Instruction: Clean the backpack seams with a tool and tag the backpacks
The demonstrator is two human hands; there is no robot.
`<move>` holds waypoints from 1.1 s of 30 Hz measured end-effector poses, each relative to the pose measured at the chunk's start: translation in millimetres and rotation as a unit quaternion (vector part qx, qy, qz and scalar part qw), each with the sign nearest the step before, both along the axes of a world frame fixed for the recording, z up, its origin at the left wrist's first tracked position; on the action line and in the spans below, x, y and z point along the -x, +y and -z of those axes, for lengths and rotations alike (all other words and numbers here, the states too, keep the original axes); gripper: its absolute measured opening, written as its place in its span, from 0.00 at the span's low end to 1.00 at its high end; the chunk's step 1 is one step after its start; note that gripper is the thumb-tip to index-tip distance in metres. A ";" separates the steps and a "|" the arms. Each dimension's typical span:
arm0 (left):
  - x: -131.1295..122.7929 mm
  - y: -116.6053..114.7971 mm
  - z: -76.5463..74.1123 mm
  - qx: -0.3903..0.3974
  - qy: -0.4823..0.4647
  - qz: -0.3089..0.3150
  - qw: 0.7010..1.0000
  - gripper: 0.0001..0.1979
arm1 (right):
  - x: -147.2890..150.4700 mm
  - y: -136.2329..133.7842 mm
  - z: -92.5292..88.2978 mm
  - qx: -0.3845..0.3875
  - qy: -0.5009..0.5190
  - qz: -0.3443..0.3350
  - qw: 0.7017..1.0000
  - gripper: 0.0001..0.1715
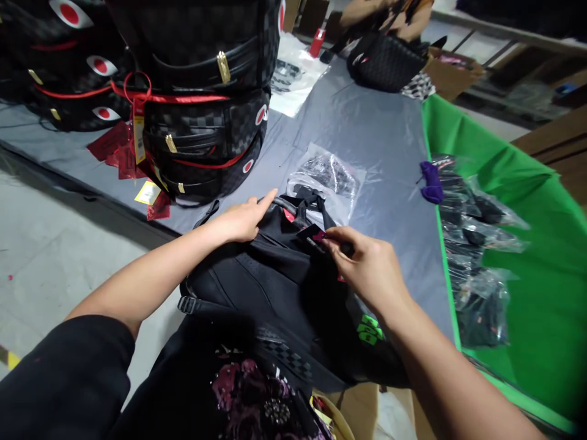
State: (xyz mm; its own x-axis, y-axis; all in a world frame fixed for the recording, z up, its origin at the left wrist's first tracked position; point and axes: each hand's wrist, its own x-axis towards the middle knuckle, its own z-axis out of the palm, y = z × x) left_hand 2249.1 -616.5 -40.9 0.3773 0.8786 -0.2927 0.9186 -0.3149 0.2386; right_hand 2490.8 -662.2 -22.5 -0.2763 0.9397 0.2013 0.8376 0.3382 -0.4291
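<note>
Right hand (371, 263) pinches a dark tag (309, 236) at one o'clock on the backpack (243, 275) lying toward six; left hand (243, 221), loosely open, rests at eleven. Likely floppy; grip the top edge (275, 240).

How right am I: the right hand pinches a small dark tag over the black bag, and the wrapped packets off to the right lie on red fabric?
Not quite: in the head view, the fabric under the wrapped packets is green, not red. The right hand does pinch a small dark tag over the black bag.
</note>
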 end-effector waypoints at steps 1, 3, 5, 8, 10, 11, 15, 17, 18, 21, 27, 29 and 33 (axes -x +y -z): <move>0.1 0.3 0.0 0.003 0.000 0.000 1.000 0.47 | 0.9 3.2 2.6 0.014 -0.005 -0.012 1.000 0.09; 0.5 1.7 1.3 0.004 -0.003 0.000 1.000 0.47 | 6.1 8.0 7.4 0.009 -0.040 -0.027 0.999 0.10; 1.1 3.4 3.6 -0.001 -0.007 0.000 1.000 0.48 | 15.3 9.5 11.4 -0.047 -0.124 -0.027 0.991 0.11; 1.6 5.1 5.8 -0.002 -0.012 0.001 1.000 0.48 | 29.4 4.7 11.7 -0.131 -0.249 -0.034 0.959 0.12; 1.4 5.6 5.8 0.003 -0.011 -0.001 1.000 0.47 | 34.2 -2.1 5.4 -0.171 -0.257 -0.037 0.950 0.13; 1.2 5.8 5.7 0.005 -0.011 -0.001 1.000 0.47 | 34.8 -5.9 0.5 -0.193 -0.236 -0.039 0.952 0.14; 0.0 7.2 5.9 0.008 -0.012 -0.002 1.000 0.47 | 30.0 -15.8 -19.1 -0.263 -0.095 -0.046 0.959 0.15; -0.5 7.9 6.1 0.015 -0.009 -0.005 1.000 0.47 | 29.1 -14.9 -20.8 -0.265 -0.041 -0.030 0.963 0.15; -0.7 8.2 6.0 0.018 -0.008 -0.006 1.000 0.47 | 30.2 -13.1 -18.5 -0.258 -0.011 -0.016 0.966 0.16; -0.8 8.6 5.5 0.022 -0.009 -0.006 1.000 0.47 | 39.9 -6.4 -0.2 -0.201 0.116 0.014 0.973 0.19; 0.1 9.9 6.8 0.023 -0.008 -0.003 1.000 0.49 | 61.4 -2.6 46.7 -0.052 0.224 -0.042 0.972 0.13; -0.2 10.4 7.0 0.023 -0.005 -0.001 1.000 0.50 | 63.4 -2.8 51.6 -0.052 0.212 -0.047 0.975 0.10; -1.2 10.7 5.4 0.034 0.001 -0.009 0.999 0.48 | 62.9 -1.2 47.8 -0.078 0.131 -0.091 0.984 0.08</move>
State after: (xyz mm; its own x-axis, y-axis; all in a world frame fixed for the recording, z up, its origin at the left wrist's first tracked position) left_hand 2250.4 -605.9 -46.3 0.3617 0.8631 -0.3524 0.9242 -0.2823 0.2572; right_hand 2427.8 -663.4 -70.3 -0.3566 0.8318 0.4253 0.6247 0.5508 -0.5535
